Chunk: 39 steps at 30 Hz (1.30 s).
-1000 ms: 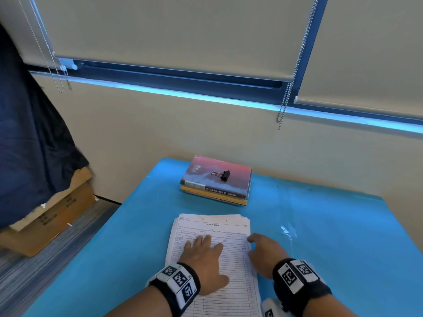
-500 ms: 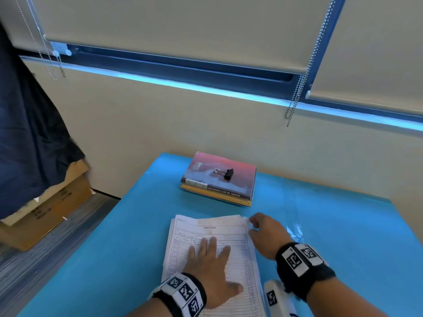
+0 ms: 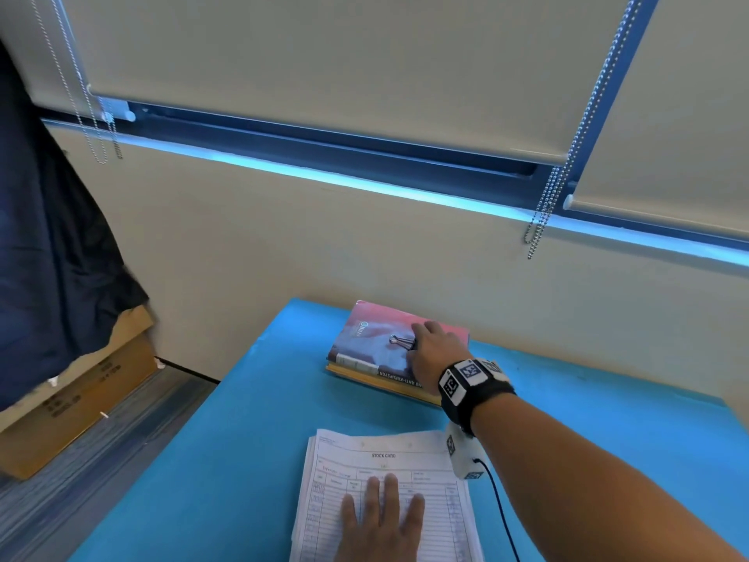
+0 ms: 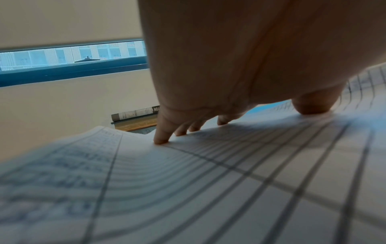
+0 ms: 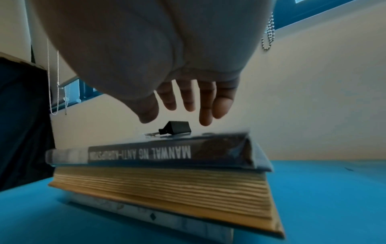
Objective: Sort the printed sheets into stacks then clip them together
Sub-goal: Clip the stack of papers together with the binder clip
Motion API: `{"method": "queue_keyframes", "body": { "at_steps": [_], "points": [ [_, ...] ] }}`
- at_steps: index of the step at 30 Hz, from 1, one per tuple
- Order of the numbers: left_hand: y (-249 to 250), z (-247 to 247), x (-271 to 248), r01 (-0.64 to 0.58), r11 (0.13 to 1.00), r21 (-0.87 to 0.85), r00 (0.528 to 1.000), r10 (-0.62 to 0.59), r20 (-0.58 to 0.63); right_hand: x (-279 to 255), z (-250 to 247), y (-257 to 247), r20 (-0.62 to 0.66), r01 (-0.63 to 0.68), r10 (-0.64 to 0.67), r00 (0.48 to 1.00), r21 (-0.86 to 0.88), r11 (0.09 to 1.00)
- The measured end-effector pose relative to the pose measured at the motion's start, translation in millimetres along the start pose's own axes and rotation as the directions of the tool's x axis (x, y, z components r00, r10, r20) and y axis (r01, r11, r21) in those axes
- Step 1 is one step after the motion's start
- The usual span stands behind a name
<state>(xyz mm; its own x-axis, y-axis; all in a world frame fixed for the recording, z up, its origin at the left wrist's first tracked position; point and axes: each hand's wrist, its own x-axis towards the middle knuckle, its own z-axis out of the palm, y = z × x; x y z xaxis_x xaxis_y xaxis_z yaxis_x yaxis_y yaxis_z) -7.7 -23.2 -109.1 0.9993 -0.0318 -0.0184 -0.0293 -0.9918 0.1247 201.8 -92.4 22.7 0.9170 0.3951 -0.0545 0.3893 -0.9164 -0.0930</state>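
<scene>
Sheets point(image 3: 389, 472) are lying stacked under the flat left hand point(image 3: 381, 521); the right hand point(image 3: 435, 354), grip apart, is hovering over the clip point(image 5: 177, 128), clipping not yet done.

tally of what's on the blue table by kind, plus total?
Binder clip: 1
Books: 3, stacked, clip on top
Stack of printed sheets: 1, exact sheet count not visible
Total: 5
</scene>
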Motion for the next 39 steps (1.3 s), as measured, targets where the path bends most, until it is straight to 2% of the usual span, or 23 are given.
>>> {"method": "queue_keyframes", "body": {
  "at_steps": [2, 4, 6, 8, 10, 12, 13, 14, 16, 17, 20, 25, 27, 29, 30, 31, 32, 34, 36, 39],
  "points": [
    [2.1, 1.0, 1.8, -0.009, 1.0, -0.006, 1.0, 0.009, 0.016, 7.6, 4.6, 0.8, 0.029, 0.021, -0.019, 0.999, -0.095, 0.995],
    [5.1, 1.5, 0.8, 0.009, 0.999, -0.041, 1.0, -0.008, 0.02, 9.3, 4.8, 2.9, 0.014, -0.018, 0.019, 1.0, -0.104, 0.994],
    [4.2, -0.9, 0.3, 0.011, 0.999, -0.034, 1.0, -0.01, 0.024, 5.3, 1.9, 2.6, -0.011, -0.045, 0.045, 0.999, -0.055, 0.997],
    [4.7, -7.1, -0.1, 0.004, 0.999, -0.041, 0.997, -0.001, 0.077, -9.5, -3.6, 0.0, -0.032, -0.047, 0.048, 0.998, 0.031, 0.998],
    [2.4, -11.1, 0.7, -0.026, 0.999, -0.022, 0.992, 0.028, 0.12, -33.8, -7.0, -3.0, -0.09, -0.053, 0.071, 0.993, 0.192, 0.98],
    [2.6, -25.9, 0.0, -0.064, 0.998, -0.027, 0.981, 0.068, 0.182, -67.2, -6.8, -3.6, -0.135, -0.075, 0.151, 0.979, 0.449, 0.89],
    [3.3, -32.7, 0.7, -0.072, 0.996, -0.048, 0.979, 0.08, 0.186, -86.4, -4.9, -4.1, -0.134, -0.085, 0.195, 0.972, 0.573, 0.815],
    [3.3, -40.5, -0.4, -0.069, 0.996, -0.056, 0.962, 0.081, 0.259, -107.4, -2.5, -4.9, -0.127, -0.084, 0.228, 0.965, 0.677, 0.731],
    [2.7, -58.9, -6.5, -0.019, 0.994, -0.109, 0.873, 0.07, 0.482, -147.4, 7.7, -5.6, -0.103, -0.08, 0.275, 0.956, 0.809, 0.582],
    [2.0, -62.1, -9.3, -0.012, 0.994, -0.113, 0.862, 0.067, 0.503, -164.8, 14.6, -5.4, -0.08, -0.092, 0.292, 0.953, 0.842, 0.531],
    [2.8, -70.6, -15.4, 0.003, 0.994, -0.113, 0.881, 0.051, 0.471, -203.7, 35.3, -3.3, -0.014, -0.146, 0.336, 0.942, 0.884, 0.445],
    [5.1, -88.6, -21.6, 0.05, 0.987, -0.153, 0.898, 0.023, 0.44, -235.7, 48.8, -3.9, 0.014, -0.17, 0.359, 0.933, 0.898, 0.406],
    [5.4, -101.2, -26.3, 0.076, 0.98, -0.184, 0.93, -0.003, 0.369, -243.3, 46.1, -5.4, 0.001, -0.157, 0.353, 0.935, 0.897, 0.412],
    [5.6, -117.5, -30.9, 0.112, 0.957, -0.267, 0.969, -0.046, 0.243, -249.0, 42.1, -6.9, -0.012, -0.14, 0.347, 0.938, 0.901, 0.41],
    [4.9, -125.8, -32.6, 0.138, 0.923, -0.359, 0.98, -0.075, 0.184, -251.6, 40.3, -8.3, -0.019, -0.13, 0.344, 0.939, 0.905, 0.405],
    [4.4, -132.9, -34.4, 0.161, 0.854, -0.495, 0.984, -0.102, 0.146, -253.9, 38.2, -10.7, -0.024, -0.122, 0.342, 0.939, 0.909, 0.399],
    [6.7, -139.3, -37.3, 0.183, 0.736, -0.651, 0.983, -0.116, 0.145, -255.8, 35.7, -13.6, -0.033, -0.109, 0.341, 0.939, 0.915, 0.389],
    [17.4, -148.4, -45.2, 0.242, 0.427, -0.871, 0.97, -0.107, 0.217, -258.6, 30.3, -20.1, -0.068, -0.066, 0.342, 0.937, 0.928, 0.365],
    [28.3, -151.9, -54.1, 0.286, 0.212, -0.935, 0.958, -0.101, 0.27, -261.6, 22.9, -28.1, -0.101, -0.012, 0.304, 0.947, 0.937, 0.349],
    [37.0, -152.3, -60.4, 0.231, -0.013, -0.973, 0.959, -0.165, 0.23, -267.8, 11.0, -41.1, -0.115, 0.034, 0.195, 0.974, 0.926, 0.375]
  ]
}}
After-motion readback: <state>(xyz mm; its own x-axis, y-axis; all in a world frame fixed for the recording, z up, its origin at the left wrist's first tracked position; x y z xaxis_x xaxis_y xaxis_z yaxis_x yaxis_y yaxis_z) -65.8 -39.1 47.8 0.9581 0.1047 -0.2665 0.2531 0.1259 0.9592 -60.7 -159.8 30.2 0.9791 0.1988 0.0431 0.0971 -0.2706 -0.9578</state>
